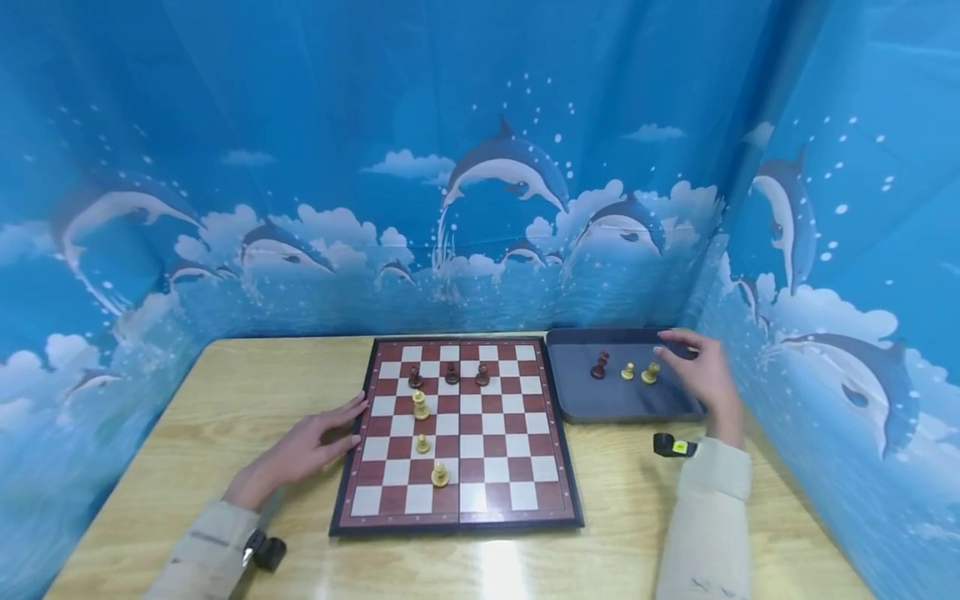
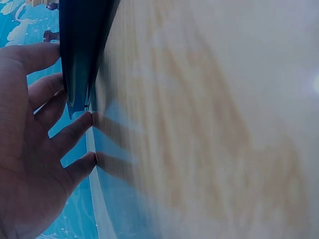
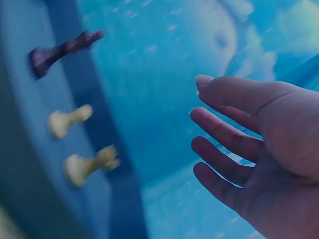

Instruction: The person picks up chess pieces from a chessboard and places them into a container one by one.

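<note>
My left hand point(image 1: 311, 446) rests against the left edge of a folding chessboard point(image 1: 517, 521), fingers spread along its dark rim. Over the right part of a grey tray point(image 1: 577, 408) my right hand point(image 1: 705, 371) hovers, its fingers loosely bent and nothing between them. In the tray stand a dark king point(image 3: 65, 52), a pale pawn point(image 3: 68, 121) and a pale piece with a notched top point(image 3: 89, 167). On the board's left half are a tall pale piece point(image 1: 420, 406), a pale pawn point(image 1: 423, 444) and another pale piece point(image 1: 439, 476). Several dark pieces point(image 1: 452, 373) stand farther back.
The board and tray lie side by side on a light wooden table point(image 1: 247, 383). A blue curtain point(image 1: 337, 125) printed with dolphins hangs behind the table and along its right side. Small black devices point(image 1: 267, 551) are strapped on both wrists.
</note>
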`<state>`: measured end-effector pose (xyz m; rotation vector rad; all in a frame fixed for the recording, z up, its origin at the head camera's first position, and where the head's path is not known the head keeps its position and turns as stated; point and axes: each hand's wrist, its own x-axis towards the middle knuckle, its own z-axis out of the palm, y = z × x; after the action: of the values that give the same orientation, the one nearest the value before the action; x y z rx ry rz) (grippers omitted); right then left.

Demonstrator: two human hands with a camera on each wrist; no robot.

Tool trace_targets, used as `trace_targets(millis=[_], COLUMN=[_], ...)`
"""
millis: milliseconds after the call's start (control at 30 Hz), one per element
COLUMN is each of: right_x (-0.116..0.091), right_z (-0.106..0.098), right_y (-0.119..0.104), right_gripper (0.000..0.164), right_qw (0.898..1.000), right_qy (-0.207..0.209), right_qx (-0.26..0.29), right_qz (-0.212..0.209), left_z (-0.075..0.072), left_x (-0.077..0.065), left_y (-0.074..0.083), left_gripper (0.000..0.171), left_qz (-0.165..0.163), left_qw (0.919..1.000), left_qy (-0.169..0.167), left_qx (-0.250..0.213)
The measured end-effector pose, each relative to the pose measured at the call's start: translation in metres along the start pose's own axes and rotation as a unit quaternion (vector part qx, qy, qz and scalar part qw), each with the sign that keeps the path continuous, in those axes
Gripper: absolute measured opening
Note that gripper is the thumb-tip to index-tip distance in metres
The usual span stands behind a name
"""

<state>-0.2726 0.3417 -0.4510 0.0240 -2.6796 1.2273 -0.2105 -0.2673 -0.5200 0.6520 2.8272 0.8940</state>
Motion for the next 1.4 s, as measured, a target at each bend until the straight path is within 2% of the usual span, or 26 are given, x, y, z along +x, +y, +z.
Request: trace_targets(millis=[200,400,533,667,767,900,1067,1233,1400], right_x=[-0.007,0.001,0.007,0.009,0.01,0.007,0.001,0.002,0.007], right_z=[-0.003,0.015,0.035,0.063,0.088,0.121,0.156,0.172,0.181], right_y=[-0.027,-0.041,-0.061,-0.079,-0.089,-0.098,-0.104,-0.106,-0.106], right_gripper=[0.042,0.039,0.036,0.033,0.03,0.03,0.037,0.042,0.039], right_qw=[0.999,0.997,0.99,0.977,0.968,0.963,0.963,0.963,0.956], right_qy=[-0.009,-0.038,-0.084,-0.147,-0.175,-0.204,-0.234,-0.24,-0.264], right_qx=[-0.005,0.011,0.054,0.107,0.126,0.113,0.082,0.077,0.075], right_qz=[-0.035,-0.073,-0.096,-0.109,-0.125,-0.132,-0.101,-0.1,-0.107], left_z=[0.002,0.001,-0.001,0.0,0.001,0.003,0.005,0.003,0.002], left_x=[-0.002,-0.002,-0.001,-0.002,-0.004,-0.003,-0.003,-0.003,-0.002], left_y=[-0.001,-0.001,-0.001,0.001,0.002,0.003,0.003,0.003,0.001], left_gripper=[0.063,0.063,0.064,0.064,0.063,0.061,0.06,0.061,0.061], left_qz=[-0.003,-0.013,-0.003,-0.005,-0.005,0.007,0.013,0.005,0.009], left_qw=[1.0,0.9998,1.0,0.9999,1.0,0.9999,0.9999,1.0,0.9999], left_qy=[-0.006,-0.009,-0.005,-0.009,-0.003,0.007,0.008,0.004,0.008], left_qx=[-0.001,-0.009,-0.001,-0.003,-0.005,0.0,-0.001,-0.003,0.0])
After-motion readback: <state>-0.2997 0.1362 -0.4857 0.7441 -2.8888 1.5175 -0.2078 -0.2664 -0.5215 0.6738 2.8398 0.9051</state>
